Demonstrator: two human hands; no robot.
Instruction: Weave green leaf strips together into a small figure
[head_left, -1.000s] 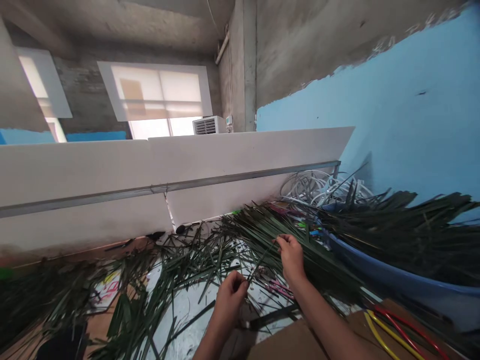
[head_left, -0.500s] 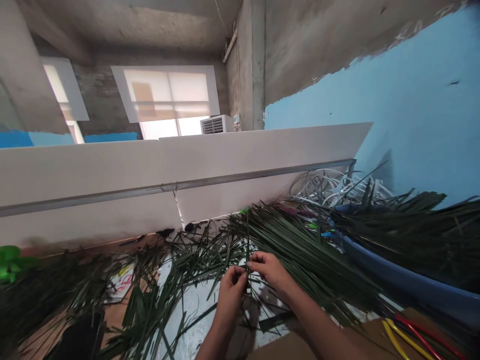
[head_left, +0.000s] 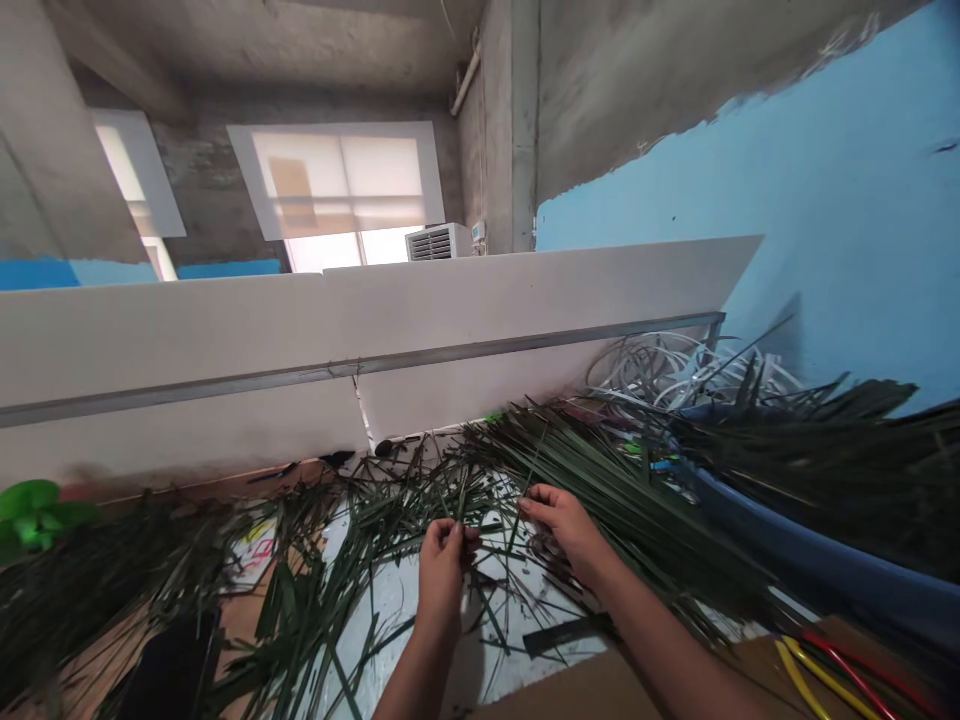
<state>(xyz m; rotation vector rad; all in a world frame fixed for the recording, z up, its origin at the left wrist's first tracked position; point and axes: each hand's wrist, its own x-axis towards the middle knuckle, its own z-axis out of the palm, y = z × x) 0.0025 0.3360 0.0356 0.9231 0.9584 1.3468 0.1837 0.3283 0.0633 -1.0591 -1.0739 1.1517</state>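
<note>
My left hand [head_left: 441, 570] is pinched shut on a thin dark green leaf strip [head_left: 459, 500] that rises from its fingers. My right hand [head_left: 564, 525] is closed on another green strip [head_left: 534, 462] pointing up and away. Both hands hover low over a worktable strewn with loose green strips [head_left: 360, 540]. Just right of my right hand lies a thick heap of long green strips [head_left: 600, 480].
A blue tub [head_left: 810, 560] full of dark strips sits at the right, with white cords [head_left: 660, 365] behind it. A white partition with a metal rail [head_left: 360, 368] bounds the far side. Red and yellow cables [head_left: 832, 675] lie on cardboard at the lower right. A bright green object [head_left: 26, 505] shows far left.
My right hand came in from the heap to meet my left hand, then the two hands drew apart, each with a strip. The view swung slightly.
</note>
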